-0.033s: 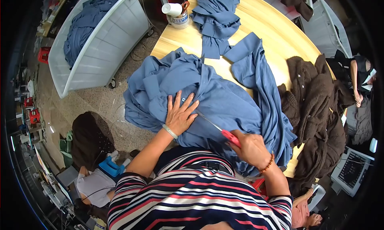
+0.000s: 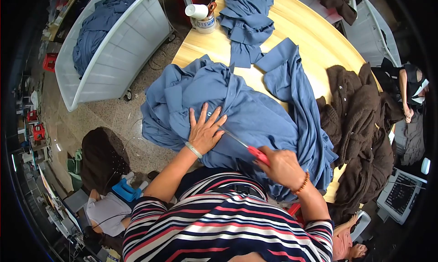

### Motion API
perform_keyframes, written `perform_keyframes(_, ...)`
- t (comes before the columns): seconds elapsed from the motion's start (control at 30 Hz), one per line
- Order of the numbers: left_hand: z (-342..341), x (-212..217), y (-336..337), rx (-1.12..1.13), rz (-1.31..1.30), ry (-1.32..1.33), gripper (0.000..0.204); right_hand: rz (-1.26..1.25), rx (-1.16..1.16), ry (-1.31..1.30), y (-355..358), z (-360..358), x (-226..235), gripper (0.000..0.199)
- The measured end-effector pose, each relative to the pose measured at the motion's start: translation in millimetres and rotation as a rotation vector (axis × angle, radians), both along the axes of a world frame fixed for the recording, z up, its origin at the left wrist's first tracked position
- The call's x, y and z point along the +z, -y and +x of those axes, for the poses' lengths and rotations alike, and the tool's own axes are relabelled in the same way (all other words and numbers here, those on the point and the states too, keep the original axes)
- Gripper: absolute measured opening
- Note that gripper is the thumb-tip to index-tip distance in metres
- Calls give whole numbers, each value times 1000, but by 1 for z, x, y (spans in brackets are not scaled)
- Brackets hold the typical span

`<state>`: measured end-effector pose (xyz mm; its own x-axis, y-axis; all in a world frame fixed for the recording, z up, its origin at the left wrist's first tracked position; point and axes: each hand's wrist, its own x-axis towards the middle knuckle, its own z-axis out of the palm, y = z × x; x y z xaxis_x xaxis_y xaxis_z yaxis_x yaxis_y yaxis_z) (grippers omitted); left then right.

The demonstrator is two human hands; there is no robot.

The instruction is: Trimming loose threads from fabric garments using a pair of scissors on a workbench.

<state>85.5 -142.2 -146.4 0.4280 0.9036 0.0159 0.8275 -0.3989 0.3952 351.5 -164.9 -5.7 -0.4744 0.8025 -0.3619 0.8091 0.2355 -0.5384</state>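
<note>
A pile of blue garments point(image 2: 255, 111) lies on the near end of a wooden table point(image 2: 310, 38). My left hand point(image 2: 205, 129) rests flat on the blue cloth, fingers spread, a pale bangle on its wrist. My right hand point(image 2: 282, 167), with a bead bracelet, grips red-handled scissors point(image 2: 248, 148) whose thin blades point left toward my left hand's fingertips, just above the cloth. My striped top fills the lower edge.
Brown garments point(image 2: 360, 125) are heaped at the table's right edge. More folded blue cloth point(image 2: 246, 15) lies farther back, beside a tin holding a white roll point(image 2: 203, 15). A white cart point(image 2: 114, 47) with blue cloth stands left. People sit at the right and lower left.
</note>
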Motion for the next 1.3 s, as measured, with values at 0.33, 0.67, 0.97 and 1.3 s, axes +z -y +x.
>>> perform_keyframes(0.33, -6, -5, -3, 119, 92, 127, 43, 3, 93, -84, -29, -41, -9, 28)
perform_keyframes(0.67, 18, -21, -100, 578, -959, 788, 12, 13, -191, 19, 10, 8, -8, 28)
perform_keyframes(0.97, 13, -17, -90, 710, -1023, 1078, 9, 30, -148, 24, -4, -4, -17, 29)
perform_keyframes(1.3, 17, -5, -118, 758, -1168, 1350, 23, 35, -232, -68, -10, 1, -22, 28)
